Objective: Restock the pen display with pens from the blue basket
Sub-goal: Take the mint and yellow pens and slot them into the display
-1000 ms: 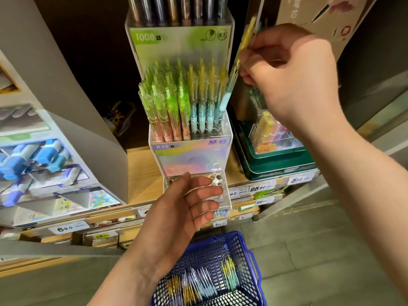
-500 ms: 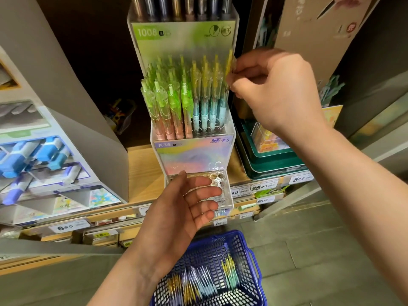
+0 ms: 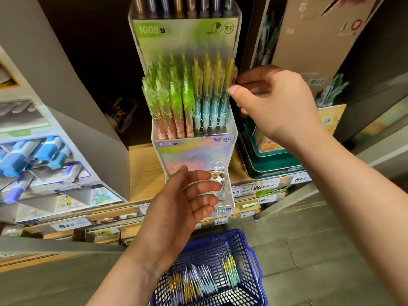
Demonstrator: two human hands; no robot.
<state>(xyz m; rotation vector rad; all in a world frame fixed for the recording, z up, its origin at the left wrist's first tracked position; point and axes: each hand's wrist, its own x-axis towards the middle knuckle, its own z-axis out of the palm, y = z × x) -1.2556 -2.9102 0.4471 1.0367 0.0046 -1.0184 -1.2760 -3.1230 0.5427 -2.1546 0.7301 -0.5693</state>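
The clear tiered pen display (image 3: 194, 151) stands on the shelf, its middle tier packed with green-pink pens on the left and yellow-blue pens on the right. My right hand (image 3: 276, 102) pinches the top of the rightmost yellow-blue pen (image 3: 230, 70), which stands in its slot. My left hand (image 3: 176, 206) hovers with relaxed fingers, holding nothing, in front of the lowest tier (image 3: 221, 184), where empty holes show. The blue basket (image 3: 254, 257) sits on the floor below, with several yellow, white and blue pens (image 3: 198, 281) lying in it.
A grey display of blue-capped items (image 3: 44, 155) stands at the left. Green tins (image 3: 276, 164) and a brown cardboard display (image 3: 320, 40) crowd the right side. Price tags (image 3: 70, 225) line the wooden shelf edge. Dark pens fill the display's top tier (image 3: 183, 7).
My right hand has brought the yellow-blue pen down from above the display into the rightmost slot of the middle tier. My left hand has stayed by the lowest tier.
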